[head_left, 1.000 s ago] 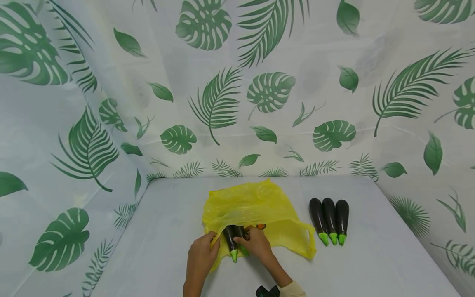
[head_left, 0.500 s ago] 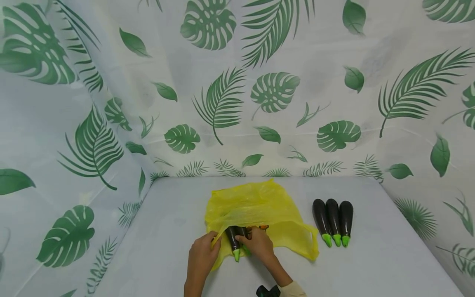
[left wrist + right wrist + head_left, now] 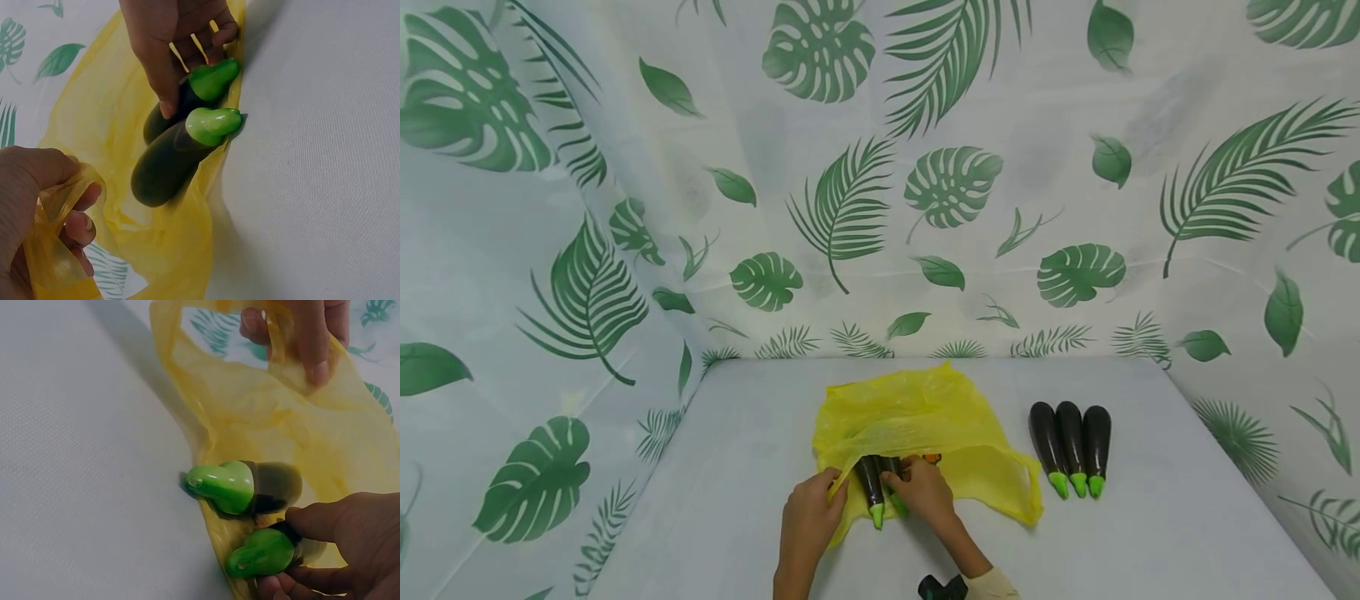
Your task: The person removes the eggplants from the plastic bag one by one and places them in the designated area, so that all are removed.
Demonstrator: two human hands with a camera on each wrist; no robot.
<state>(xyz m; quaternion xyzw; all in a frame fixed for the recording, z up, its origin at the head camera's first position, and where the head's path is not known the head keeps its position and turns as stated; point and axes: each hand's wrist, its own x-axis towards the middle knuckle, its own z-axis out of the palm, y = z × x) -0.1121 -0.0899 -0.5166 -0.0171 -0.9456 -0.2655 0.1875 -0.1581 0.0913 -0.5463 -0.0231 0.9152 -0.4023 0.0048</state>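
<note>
A yellow plastic bag (image 3: 917,408) lies on the table with its mouth lifted toward the person. My left hand (image 3: 808,515) pinches the bag's edge at the left of the mouth. Two dark eggplants with bright green stems lie side by side at the opening, their stem ends outward. The left eggplant (image 3: 869,483) has no hand on it. My right hand (image 3: 927,493) grips the right eggplant (image 3: 265,551) near its stem, thumb on one side and fingers on the other. The bag covers their far ends.
Three more eggplants (image 3: 1071,446) lie in a row on the white table (image 3: 1172,517), right of the bag. A small orange patch (image 3: 932,458) shows at the bag's mouth beside the right hand. A leaf-printed cloth (image 3: 880,192) stands behind the table.
Both hands stay nearly where they were. The right hand's eggplant seems to shift only slightly at the bag's mouth. The whole head view has swayed a little sideways.
</note>
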